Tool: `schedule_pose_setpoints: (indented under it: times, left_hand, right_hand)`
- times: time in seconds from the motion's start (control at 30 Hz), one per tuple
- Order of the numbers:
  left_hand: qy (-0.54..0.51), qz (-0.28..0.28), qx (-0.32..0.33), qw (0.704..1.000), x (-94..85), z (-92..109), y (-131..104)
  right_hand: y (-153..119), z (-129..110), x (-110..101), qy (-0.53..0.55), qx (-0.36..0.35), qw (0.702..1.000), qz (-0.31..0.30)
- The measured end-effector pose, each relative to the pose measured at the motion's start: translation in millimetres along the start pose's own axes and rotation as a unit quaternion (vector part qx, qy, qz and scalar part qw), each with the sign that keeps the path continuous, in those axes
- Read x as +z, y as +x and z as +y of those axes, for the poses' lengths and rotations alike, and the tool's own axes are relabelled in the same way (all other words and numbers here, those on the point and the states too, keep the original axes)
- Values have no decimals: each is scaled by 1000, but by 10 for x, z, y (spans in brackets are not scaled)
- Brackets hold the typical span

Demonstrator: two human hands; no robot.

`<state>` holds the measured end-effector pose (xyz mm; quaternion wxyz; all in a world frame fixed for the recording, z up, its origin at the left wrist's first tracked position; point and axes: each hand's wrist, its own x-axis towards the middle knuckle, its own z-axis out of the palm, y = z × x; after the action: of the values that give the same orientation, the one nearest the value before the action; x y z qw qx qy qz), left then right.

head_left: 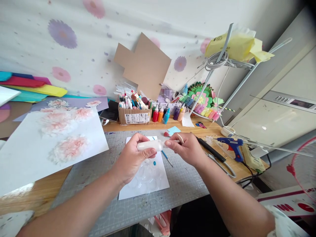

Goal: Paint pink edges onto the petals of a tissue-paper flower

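Note:
My left hand (138,154) is wrapped round a small white paint bottle (149,145), held sideways above the mat. At the bottle's nozzle end, my right hand (185,147) pinches with thumb and forefinger; a thin cream-coloured piece (181,138) shows by its fingers, its kind unclear. Under the hands lies a white sheet (158,187) with a clear plastic palette (150,177) on it. A blue dab of paint (154,163) sits near the palette's upper part. A thin blue paintbrush (167,159) rests across the sheet's right edge.
A grey cutting mat (98,184) covers the wooden table. Behind stand a cardboard box of pens (134,113) and several paint bottles (160,114). A blue glue gun (232,146) and black-handled scissors (211,149) lie right. Paper with pink fluffy flowers (71,148) lies left.

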<state>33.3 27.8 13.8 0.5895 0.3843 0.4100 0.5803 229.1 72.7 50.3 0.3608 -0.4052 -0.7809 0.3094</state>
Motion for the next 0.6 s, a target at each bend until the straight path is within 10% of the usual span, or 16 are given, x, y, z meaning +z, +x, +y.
schedule_pose_setpoints:
  times: [0.6]
  left_hand:
    - [214, 42, 101, 971, -81, -41, -5]
  right_hand:
    - [8, 1, 42, 11, 2, 998, -54]
